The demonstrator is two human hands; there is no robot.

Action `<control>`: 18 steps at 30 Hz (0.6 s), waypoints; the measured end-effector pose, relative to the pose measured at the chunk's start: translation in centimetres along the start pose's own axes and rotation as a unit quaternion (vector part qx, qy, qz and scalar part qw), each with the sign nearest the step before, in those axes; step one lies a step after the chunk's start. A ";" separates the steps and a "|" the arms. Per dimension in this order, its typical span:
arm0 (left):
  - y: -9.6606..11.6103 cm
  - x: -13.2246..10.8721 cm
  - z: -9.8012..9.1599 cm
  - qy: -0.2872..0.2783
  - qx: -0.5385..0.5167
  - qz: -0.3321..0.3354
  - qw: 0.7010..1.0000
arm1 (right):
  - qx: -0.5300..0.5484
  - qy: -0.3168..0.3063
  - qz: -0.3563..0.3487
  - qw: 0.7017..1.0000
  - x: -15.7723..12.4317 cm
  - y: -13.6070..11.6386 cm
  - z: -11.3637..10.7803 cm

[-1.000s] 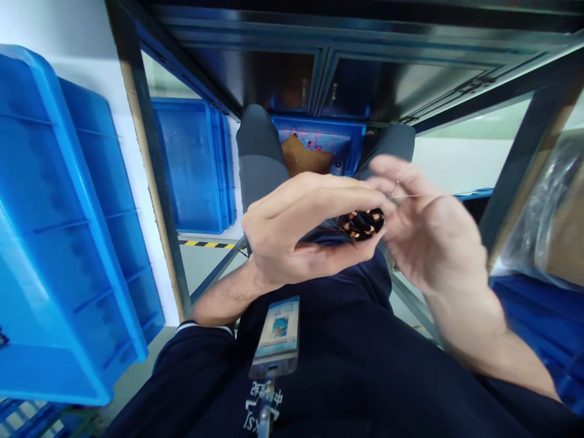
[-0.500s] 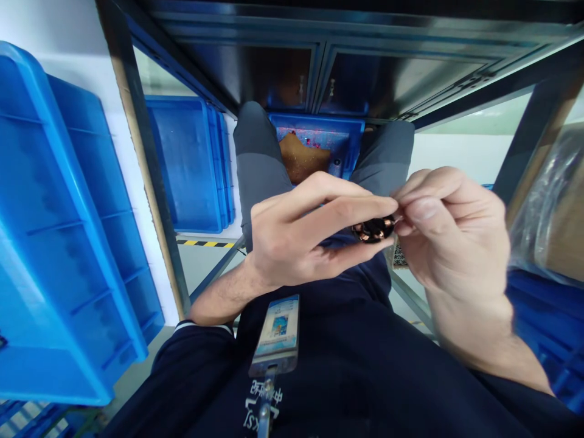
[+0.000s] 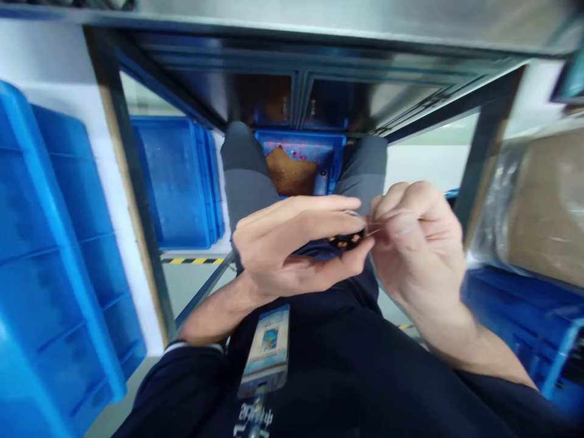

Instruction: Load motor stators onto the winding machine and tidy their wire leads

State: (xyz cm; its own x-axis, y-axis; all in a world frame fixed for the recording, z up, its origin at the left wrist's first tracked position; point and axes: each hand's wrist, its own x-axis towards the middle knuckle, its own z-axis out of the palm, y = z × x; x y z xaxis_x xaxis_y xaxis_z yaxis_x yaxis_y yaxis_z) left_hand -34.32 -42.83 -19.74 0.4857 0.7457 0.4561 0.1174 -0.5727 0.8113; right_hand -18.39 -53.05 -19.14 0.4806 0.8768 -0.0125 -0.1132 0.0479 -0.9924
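Note:
My left hand (image 3: 292, 249) is closed around a small dark ring wound with copper wire, the copper-wound coil (image 3: 347, 239), pinched between thumb and fingers above my lap. My right hand (image 3: 413, 240) is closed in a pinch right beside the coil, holding a thin wire end (image 3: 375, 230) that leads from it. Both hands touch at the coil. Most of the coil is hidden by my fingers.
Blue plastic crates (image 3: 55, 255) stand stacked on the left and further back (image 3: 176, 182). A blue tray with brown material (image 3: 296, 161) sits on the floor between my knees, under a metal table frame (image 3: 296, 67). A wrapped cardboard box (image 3: 533, 201) is on the right. A badge (image 3: 267, 344) hangs at my chest.
My right hand went from open beside the coil to a pinch on its wire. The view has tilted and both hands have shifted slightly left and lower.

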 end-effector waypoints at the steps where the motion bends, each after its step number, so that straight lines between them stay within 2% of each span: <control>1: 0.0 0.0 -0.4 -0.004 0.014 0.008 1.000 | -0.039 -0.013 -0.019 0.999 0.4 -0.3 -1.2; 2: -0.3 -0.1 -0.9 -0.001 0.022 0.021 1.000 | -0.083 -0.016 -0.047 0.995 1.1 -0.6 -2.9; 4: -1.4 -0.2 -1.4 0.020 0.031 0.045 0.998 | -0.180 0.038 -0.136 0.974 3.4 -1.7 -7.6; 6: -2.8 -0.4 -1.4 0.028 0.036 0.035 0.998 | -0.294 0.149 -0.226 0.916 6.7 -3.3 -13.6; 7: -3.3 -0.5 -1.4 0.028 0.032 0.027 0.999 | -0.385 0.192 -0.240 0.870 8.4 -4.1 -16.6; 8: -3.6 -0.5 -1.3 0.027 0.026 0.020 0.999 | -0.484 0.202 -0.215 0.824 10.1 -4.8 -19.4; 10: -3.7 -0.6 -1.2 0.018 0.013 0.015 1.000 | -0.551 0.195 -0.176 0.792 12.8 -5.8 -23.9; 11: -3.6 -0.7 -1.2 0.011 0.009 0.016 1.000 | -0.572 0.184 -0.157 0.784 13.8 -6.0 -25.4; 13: -3.2 -0.7 -1.4 -0.005 0.008 0.014 1.000 | -0.594 0.163 -0.131 0.777 15.2 -5.9 -26.8; 18: -3.3 -0.6 -2.0 -0.013 0.031 0.004 0.999 | -0.633 0.133 -0.093 0.757 16.1 -5.7 -26.7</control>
State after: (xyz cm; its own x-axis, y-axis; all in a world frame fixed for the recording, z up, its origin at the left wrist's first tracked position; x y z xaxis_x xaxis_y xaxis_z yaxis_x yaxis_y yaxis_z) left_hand -36.77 -40.74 -21.92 0.5098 0.7320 0.4521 0.1668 -0.5996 0.7827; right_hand 13.19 -51.98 -16.99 0.5626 0.7758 0.2857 0.8215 -0.4858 -0.2986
